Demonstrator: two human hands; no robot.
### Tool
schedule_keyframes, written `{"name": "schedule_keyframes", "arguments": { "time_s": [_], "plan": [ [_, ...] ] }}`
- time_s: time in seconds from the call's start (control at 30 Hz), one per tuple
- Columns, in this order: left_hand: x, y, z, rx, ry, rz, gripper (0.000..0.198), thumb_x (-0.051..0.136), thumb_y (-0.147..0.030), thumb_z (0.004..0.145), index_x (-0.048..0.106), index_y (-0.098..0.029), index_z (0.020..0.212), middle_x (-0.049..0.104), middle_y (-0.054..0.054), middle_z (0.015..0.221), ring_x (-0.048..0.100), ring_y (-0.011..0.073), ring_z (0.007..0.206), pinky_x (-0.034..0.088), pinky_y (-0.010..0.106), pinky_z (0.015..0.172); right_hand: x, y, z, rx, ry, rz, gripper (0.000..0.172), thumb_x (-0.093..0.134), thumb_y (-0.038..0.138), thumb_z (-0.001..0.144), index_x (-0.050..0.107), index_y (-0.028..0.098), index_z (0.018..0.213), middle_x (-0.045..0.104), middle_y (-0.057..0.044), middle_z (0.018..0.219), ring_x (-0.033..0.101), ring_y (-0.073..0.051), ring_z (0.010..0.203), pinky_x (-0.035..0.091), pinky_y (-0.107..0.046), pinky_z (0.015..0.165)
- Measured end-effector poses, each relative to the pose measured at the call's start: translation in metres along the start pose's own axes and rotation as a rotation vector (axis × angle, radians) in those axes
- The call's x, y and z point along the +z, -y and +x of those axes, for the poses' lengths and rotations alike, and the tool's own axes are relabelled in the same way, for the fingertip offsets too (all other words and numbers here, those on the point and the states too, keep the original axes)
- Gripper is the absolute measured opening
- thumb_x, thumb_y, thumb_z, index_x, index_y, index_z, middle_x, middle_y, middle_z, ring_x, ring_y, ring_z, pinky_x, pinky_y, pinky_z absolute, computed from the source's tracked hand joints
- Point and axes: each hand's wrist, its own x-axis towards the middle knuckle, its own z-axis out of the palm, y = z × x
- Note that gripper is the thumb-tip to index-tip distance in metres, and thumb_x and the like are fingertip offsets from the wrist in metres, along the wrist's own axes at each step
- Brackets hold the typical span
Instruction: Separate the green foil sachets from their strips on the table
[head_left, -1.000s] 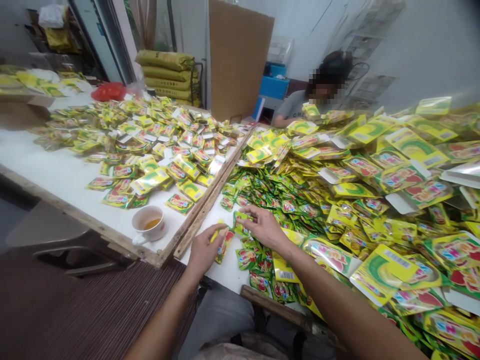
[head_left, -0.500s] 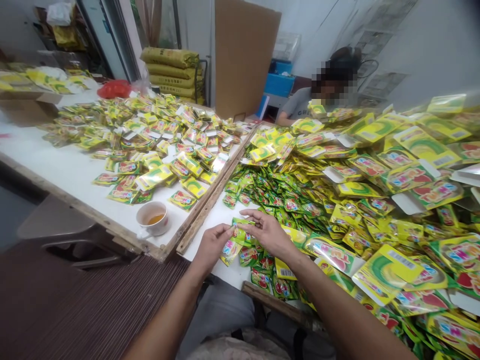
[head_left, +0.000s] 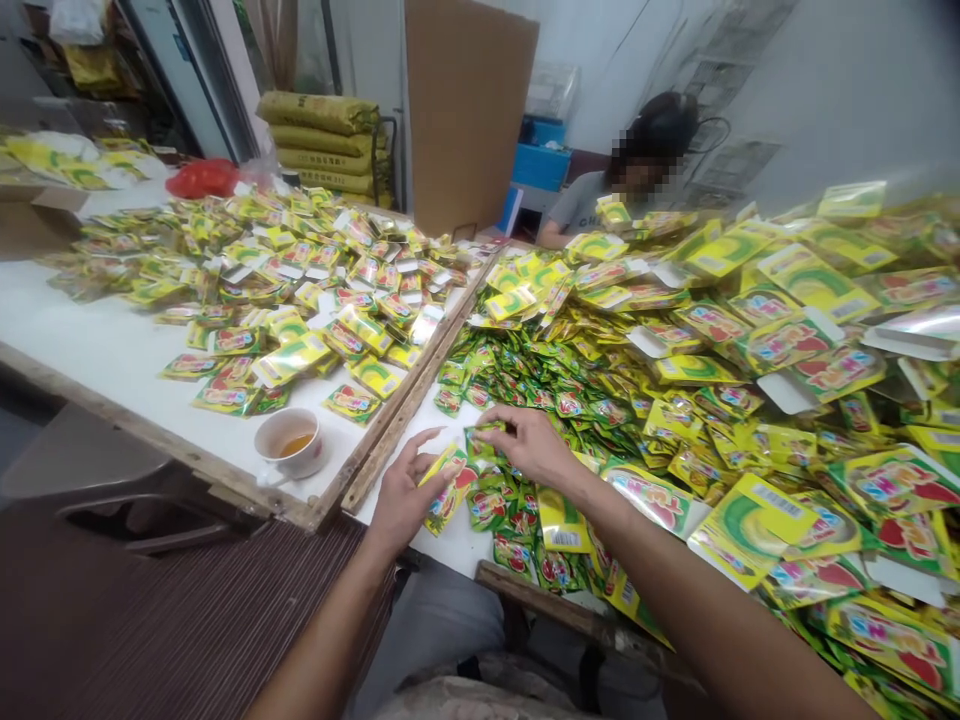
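Left hand [head_left: 401, 505]: grasping a small box [head_left: 452, 492], tilted above the table [head_left: 461, 545].
Right hand [head_left: 531, 442]: pinching a green packet [head_left: 475, 447] near the box's upper end.
Packet and box: probably being matched up; the next move calls for lining up their ends.
Table: heaped packets and boxes rightward; leftward, past wooden edging [head_left: 401, 430], more boxes and a cup [head_left: 290, 447].
Room: stacked sacks [head_left: 326, 150], a cardboard sheet [head_left: 469, 110], a person [head_left: 581, 205] opposite.

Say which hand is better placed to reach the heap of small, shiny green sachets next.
Likely the right hand: it is beside that heap, pinching a green sachet. The left hand is farther away, holding a flat yellow printed packet.
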Motion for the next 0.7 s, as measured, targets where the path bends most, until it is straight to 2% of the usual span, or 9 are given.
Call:
{"name": "schedule_keyframes", "arguments": {
  "time_s": [0.17, 0.23, 0.3, 0.4, 0.5, 0.6, 0.67, 0.7],
  "plan": [
    [0.001, 0.003, -0.001, -0.044, 0.003, 0.049, 0.050, 0.071, -0.035, 0.069, 0.056, -0.014, 0.112, 0.072, 0.008, 0.088, 0.067, 0.0221, 0.080, 0.051, 0.030, 0.071, -0.001, 0.005, 0.001, -0.037, 0.226, -0.113, 0.011, 0.060, 0.023, 0.072, 0.069, 0.018, 0.075, 0.060, 0.001, 0.063, 0.048, -0.012, 0.060, 0.031, -0.024, 0.057],
    [0.002, 0.003, -0.002, -0.069, 0.036, 0.041, 0.049, 0.072, -0.034, 0.069, 0.058, -0.015, 0.111, 0.072, 0.008, 0.090, 0.067, 0.0224, 0.081, 0.052, 0.031, 0.073, -0.004, 0.003, 0.005, -0.024, 0.364, -0.014, 0.009, 0.061, 0.023, 0.070, 0.068, 0.017, 0.072, 0.057, 0.002, 0.059, 0.046, -0.011, 0.057, 0.030, -0.023, 0.055],
    [0.003, 0.002, -0.002, -0.104, 0.088, -0.001, 0.047, 0.072, -0.033, 0.069, 0.059, -0.015, 0.111, 0.071, 0.008, 0.094, 0.066, 0.0227, 0.086, 0.052, 0.031, 0.076, -0.005, -0.001, 0.011, 0.037, 0.426, 0.189, 0.016, 0.064, 0.032, 0.069, 0.065, 0.016, 0.071, 0.050, 0.005, 0.052, 0.039, -0.009, 0.050, 0.027, -0.022, 0.050],
    [0.004, 0.000, 0.000, -0.174, 0.153, -0.085, 0.046, 0.073, -0.028, 0.068, 0.060, -0.016, 0.111, 0.070, 0.007, 0.101, 0.066, 0.0227, 0.090, 0.052, 0.030, 0.077, 0.004, -0.007, 0.016, 0.125, 0.311, 0.452, 0.036, 0.072, 0.047, 0.058, 0.058, 0.015, 0.070, 0.043, 0.008, 0.050, 0.034, -0.007, 0.047, 0.025, -0.021, 0.047],
    [0.005, -0.002, 0.002, -0.231, 0.158, -0.198, 0.051, 0.074, -0.025, 0.067, 0.058, -0.017, 0.115, 0.070, 0.008, 0.102, 0.067, 0.0227, 0.087, 0.053, 0.031, 0.075, 0.018, -0.010, 0.018, 0.094, 0.159, 0.492, 0.045, 0.079, 0.049, 0.046, 0.054, 0.016, 0.066, 0.045, 0.007, 0.055, 0.039, -0.007, 0.052, 0.030, -0.021, 0.050],
    [0.006, -0.004, 0.003, -0.286, 0.164, -0.287, 0.056, 0.074, -0.025, 0.066, 0.056, -0.017, 0.117, 0.070, 0.008, 0.100, 0.067, 0.0229, 0.084, 0.053, 0.031, 0.074, 0.022, -0.011, 0.019, 0.020, 0.179, 0.459, 0.039, 0.075, 0.049, 0.056, 0.057, 0.016, 0.069, 0.051, 0.005, 0.058, 0.047, -0.010, 0.057, 0.036, -0.022, 0.053],
    [0.006, -0.006, 0.003, -0.320, 0.153, -0.308, 0.059, 0.076, -0.023, 0.064, 0.055, -0.017, 0.118, 0.071, 0.008, 0.097, 0.068, 0.0229, 0.083, 0.053, 0.031, 0.073, 0.011, -0.012, 0.025, -0.004, 0.147, 0.337, 0.031, 0.067, 0.045, 0.069, 0.059, 0.017, 0.078, 0.059, 0.001, 0.068, 0.054, -0.012, 0.065, 0.041, -0.023, 0.059],
    [0.006, -0.007, 0.004, -0.334, 0.142, -0.312, 0.061, 0.076, -0.023, 0.063, 0.054, -0.017, 0.119, 0.071, 0.008, 0.096, 0.068, 0.0228, 0.082, 0.053, 0.030, 0.071, 0.001, -0.014, 0.029, 0.011, 0.086, 0.205, 0.026, 0.062, 0.041, 0.075, 0.061, 0.017, 0.083, 0.063, -0.001, 0.075, 0.057, -0.014, 0.070, 0.043, -0.024, 0.063]
  ]
}}
